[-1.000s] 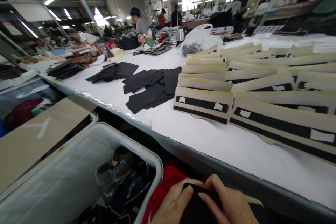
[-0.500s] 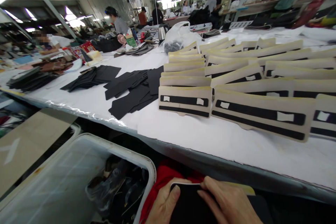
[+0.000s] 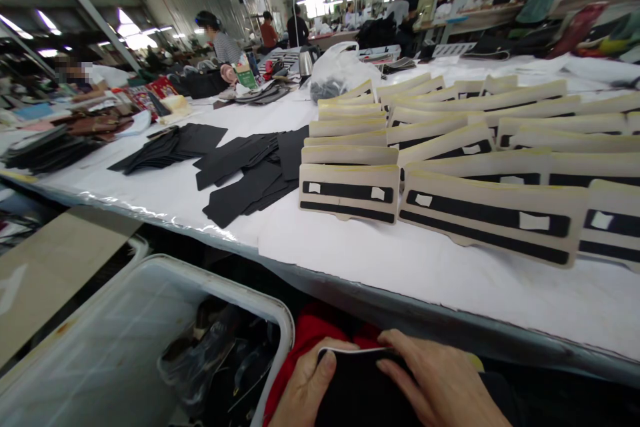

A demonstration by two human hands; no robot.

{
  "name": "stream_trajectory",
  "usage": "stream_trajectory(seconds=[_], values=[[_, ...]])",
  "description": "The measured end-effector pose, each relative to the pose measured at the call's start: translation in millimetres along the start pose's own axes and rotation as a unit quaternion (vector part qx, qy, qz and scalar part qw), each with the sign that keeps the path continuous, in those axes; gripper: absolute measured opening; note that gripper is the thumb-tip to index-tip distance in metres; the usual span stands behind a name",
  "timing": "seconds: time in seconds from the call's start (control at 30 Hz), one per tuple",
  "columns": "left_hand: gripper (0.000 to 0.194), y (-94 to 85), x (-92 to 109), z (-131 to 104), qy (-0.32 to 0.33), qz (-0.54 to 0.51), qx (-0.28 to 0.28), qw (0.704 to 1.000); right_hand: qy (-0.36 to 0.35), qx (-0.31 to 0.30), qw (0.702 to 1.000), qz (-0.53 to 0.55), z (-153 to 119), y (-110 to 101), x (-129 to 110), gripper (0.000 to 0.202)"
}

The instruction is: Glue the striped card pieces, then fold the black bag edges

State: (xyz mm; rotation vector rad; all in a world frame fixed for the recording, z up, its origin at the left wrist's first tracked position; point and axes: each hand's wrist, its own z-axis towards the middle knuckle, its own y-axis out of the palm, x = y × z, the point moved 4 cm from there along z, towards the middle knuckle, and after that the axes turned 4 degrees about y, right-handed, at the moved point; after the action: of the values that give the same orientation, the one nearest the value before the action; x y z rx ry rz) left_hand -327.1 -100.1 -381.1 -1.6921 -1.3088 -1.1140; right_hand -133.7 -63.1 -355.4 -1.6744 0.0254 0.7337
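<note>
1 black panel (image 3: 363,390), judged light and bendable, best held along its rim, was pinched at its pale-lined upper edge by the left hand (image 3: 304,380) and right hand (image 3: 437,373), beside the white-covered table (image 3: 425,267), where beige panels (image 3: 349,194) were propped.

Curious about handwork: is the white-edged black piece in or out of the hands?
In: the left hand and right hand both grip the black piece near its upper edge.

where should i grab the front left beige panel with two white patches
Likely the middle of the top edge of the beige panel, from above, thumb on its front face: it stands on its long side, top edge exposed, while its right end crowds the longer panel.
</note>
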Motion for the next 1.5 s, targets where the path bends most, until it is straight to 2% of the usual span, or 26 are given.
stream_trajectory(seconds=[0.07, 0.23, 0.33, 0.43, 0.5, 0.6, 0.7, 0.77, 0.83, 0.97, 1.1, 1.5], values=[[0.06, -0.8, -3.0, 0.9, 0.001, -0.02, -0.008, 1.0, 0.008, -0.021, 1.0, -0.021, 2.1, -2.9, -1.7, 0.011], [0.055, -2.3, -8.6, 1.7, 0.009, -0.031, -0.004, 0.999, 0.063, -0.121, 0.99, -0.038, 9.5, -4.9, -7.8, 0.014], [0.051, -5.3, -12.4, 3.2, 0.012, -0.039, 0.002, 0.999, 0.083, -0.138, 0.986, -0.043, 12.5, -4.3, -10.2, 0.014], [0.045, -10.0, -8.9, 8.6, 0.022, -0.042, -0.035, 0.998, 0.087, -0.141, 0.985, -0.057, 13.4, -0.7, -11.6, 0.014], [0.04, -12.8, 1.5, 14.3, 0.026, 0.004, -0.068, 0.997, 0.079, -0.133, 0.986, -0.065, 13.9, 2.2, -13.5, 0.014], [0.03, -12.0, 27.6, 23.9, 0.046, 0.139, -0.1, 0.984, 0.053, -0.11, 0.99, -0.074, 15.0, 5.7, -18.5, 0.013], [0.023, 1.3, 50.5, 30.4, 0.087, 0.257, -0.15, 0.951, 0.036, -0.095, 0.992, -0.08, 14.5, 7.3, -22.0, 0.012], [0.018, 11.3, 56.9, 32.1, 0.105, 0.313, -0.171, 0.928, 0.034, -0.092, 0.992, -0.082, 12.0, 6.6, -20.9, 0.012], [0.018, 17.4, 58.0, 32.5, 0.115, 0.34, -0.168, 0.918, 0.032, -0.085, 0.993, -0.081, 7.6, 3.3, -16.8, 0.012], [0.021, 19.0, 55.7, 30.7, 0.108, 0.31, -0.165, 0.93, 0.032, -0.067, 0.99, -0.117, -3.4, -8.4, -2.0, 0.012], [0.023, 18.6, 57.0, 28.6, 0.099, 0.273, -0.184, 0.939, 0.015, -0.085, 0.989, -0.117, -8.5, -15.9, 7.7, 0.017], [0.022, 18.7, 56.7, 25.8, 0.083, 0.286, -0.164, 0.94, 0.047, -0.155, 0.982, -0.092, -0.2, -24.7, 4.0, 0.021]])
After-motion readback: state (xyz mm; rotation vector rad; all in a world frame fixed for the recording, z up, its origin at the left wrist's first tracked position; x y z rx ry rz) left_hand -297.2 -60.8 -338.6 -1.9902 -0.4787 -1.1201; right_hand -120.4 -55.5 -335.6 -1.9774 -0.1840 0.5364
